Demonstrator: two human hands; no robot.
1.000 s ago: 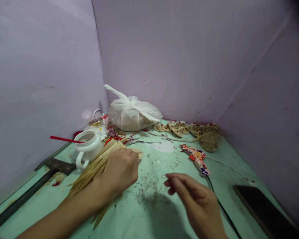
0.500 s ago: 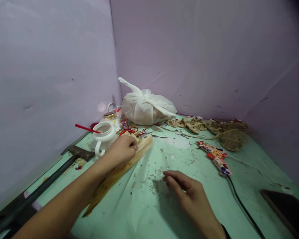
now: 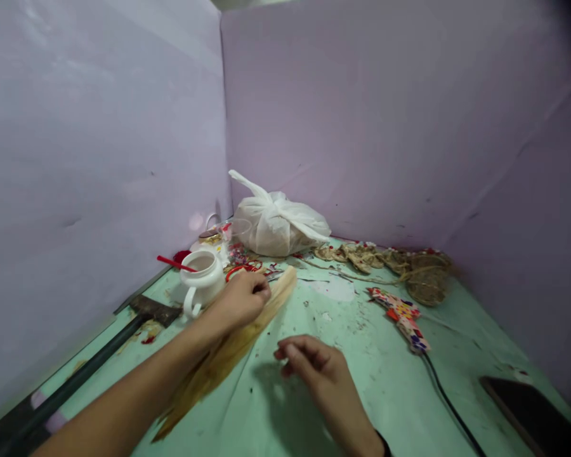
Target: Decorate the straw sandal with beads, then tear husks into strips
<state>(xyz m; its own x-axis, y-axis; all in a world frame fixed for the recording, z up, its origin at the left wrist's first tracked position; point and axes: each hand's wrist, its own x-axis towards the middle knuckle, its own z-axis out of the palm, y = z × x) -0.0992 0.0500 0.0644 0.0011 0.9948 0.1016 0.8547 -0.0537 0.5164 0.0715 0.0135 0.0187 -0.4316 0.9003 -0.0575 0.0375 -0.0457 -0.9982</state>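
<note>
Straw bundle (image 3: 238, 343) lies under the curled left hand (image 3: 240, 299) — right hand (image 3: 314, 368), loosely curled, hovers beside.

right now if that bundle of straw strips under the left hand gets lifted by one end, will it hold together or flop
The bundle of straw strips would probably sag and fan out: it is long, thin and loose, with no tie visible. It looks light for its length. The left hand rests on its far end, so only that part is steadied; the near tips already splay on the green table.
</note>
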